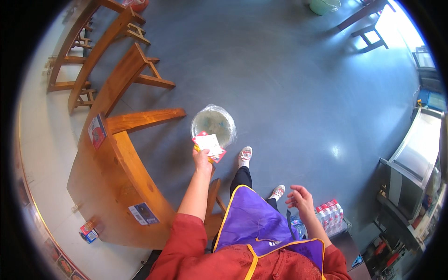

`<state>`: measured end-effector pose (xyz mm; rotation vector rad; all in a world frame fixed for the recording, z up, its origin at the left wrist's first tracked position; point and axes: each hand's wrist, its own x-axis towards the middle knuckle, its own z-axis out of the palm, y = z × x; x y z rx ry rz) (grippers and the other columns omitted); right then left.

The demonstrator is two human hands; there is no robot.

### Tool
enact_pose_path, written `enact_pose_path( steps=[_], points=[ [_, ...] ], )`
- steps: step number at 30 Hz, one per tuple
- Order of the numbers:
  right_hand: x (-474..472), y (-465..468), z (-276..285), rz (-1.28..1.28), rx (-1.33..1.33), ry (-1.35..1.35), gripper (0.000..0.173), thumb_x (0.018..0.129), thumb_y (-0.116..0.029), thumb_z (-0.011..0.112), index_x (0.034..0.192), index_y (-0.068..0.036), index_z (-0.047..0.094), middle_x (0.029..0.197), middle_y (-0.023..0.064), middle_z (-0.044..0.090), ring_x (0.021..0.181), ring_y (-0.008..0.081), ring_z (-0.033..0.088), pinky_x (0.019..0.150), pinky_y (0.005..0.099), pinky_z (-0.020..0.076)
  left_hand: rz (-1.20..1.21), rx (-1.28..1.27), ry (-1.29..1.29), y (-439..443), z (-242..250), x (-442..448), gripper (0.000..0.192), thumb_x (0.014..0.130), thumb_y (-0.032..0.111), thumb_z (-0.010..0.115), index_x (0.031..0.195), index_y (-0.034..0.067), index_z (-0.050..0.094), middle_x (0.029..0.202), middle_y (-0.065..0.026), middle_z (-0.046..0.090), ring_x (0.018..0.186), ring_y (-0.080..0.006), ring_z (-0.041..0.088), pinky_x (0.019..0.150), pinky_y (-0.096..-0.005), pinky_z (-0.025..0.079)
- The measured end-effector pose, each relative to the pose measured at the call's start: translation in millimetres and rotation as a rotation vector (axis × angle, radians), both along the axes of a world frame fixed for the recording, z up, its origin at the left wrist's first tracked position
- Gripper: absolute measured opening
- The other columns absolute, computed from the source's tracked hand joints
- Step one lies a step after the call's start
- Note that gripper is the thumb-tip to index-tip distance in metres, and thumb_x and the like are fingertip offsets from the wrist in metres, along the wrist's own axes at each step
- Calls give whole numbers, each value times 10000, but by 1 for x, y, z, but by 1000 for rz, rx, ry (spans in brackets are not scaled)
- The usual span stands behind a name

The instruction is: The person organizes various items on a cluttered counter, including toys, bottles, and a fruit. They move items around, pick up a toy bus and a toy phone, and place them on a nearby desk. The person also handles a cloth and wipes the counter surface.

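My left hand (pixel 202 161) grips a small bundle of flat packets and papers (pixel 209 144), red, white and yellow, some bearing writing. The bundle is over the near edge of a round bin (pixel 214 122) lined with clear plastic, which stands on the floor before me. Bits of pale and bluish stuff show dimly inside the bin. My right hand (pixel 300 200) hangs at the right of my purple apron (pixel 252 217), fingers loosely bent, with nothing seen in it. Below that hand, wrapped packs of bottles (pixel 329 216) stand low at the right.
A wooden table (pixel 115 196) with stuck-on cards and a wooden bench (pixel 147 119) are close at my left; more tables and benches stand behind. A steel counter (pixel 418 143) runs along the right. A green bin (pixel 322 6) stands far ahead on the grey floor.
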<state>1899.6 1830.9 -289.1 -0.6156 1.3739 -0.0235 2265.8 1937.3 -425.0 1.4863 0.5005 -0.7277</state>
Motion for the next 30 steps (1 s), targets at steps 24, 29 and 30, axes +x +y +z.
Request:
enact_pose_path(
  steps=[24, 29, 30],
  points=[
    [-299, 44, 36, -281, -18, 505, 238, 923, -107, 529, 1124, -24, 626, 849, 80, 682, 662, 170, 685, 526, 302, 556, -1362, 517, 40, -134, -39, -101, 425, 842, 126, 696, 1241, 74, 559, 1118, -101, 624, 880, -184, 593, 636, -347, 496],
    [-400, -12, 33, -645, -119, 508, 152, 918, -157, 610, 971, -24, 660, 741, 66, 674, 561, 160, 660, 482, 305, 549, -1529, 451, 9, -262, 7, -213, 342, 846, 130, 660, 1174, 106, 566, 873, -23, 589, 661, -139, 543, 507, -300, 440],
    [-420, -38, 36, -676, -201, 501, 186, 912, -205, 647, 911, -19, 659, 685, 59, 658, 529, 157, 645, 464, 306, 540, -1546, 443, -18, -287, 20, -234, 337, 847, 132, 658, 1169, 107, 565, 849, -13, 581, 649, -136, 540, 501, -298, 440]
  ],
)
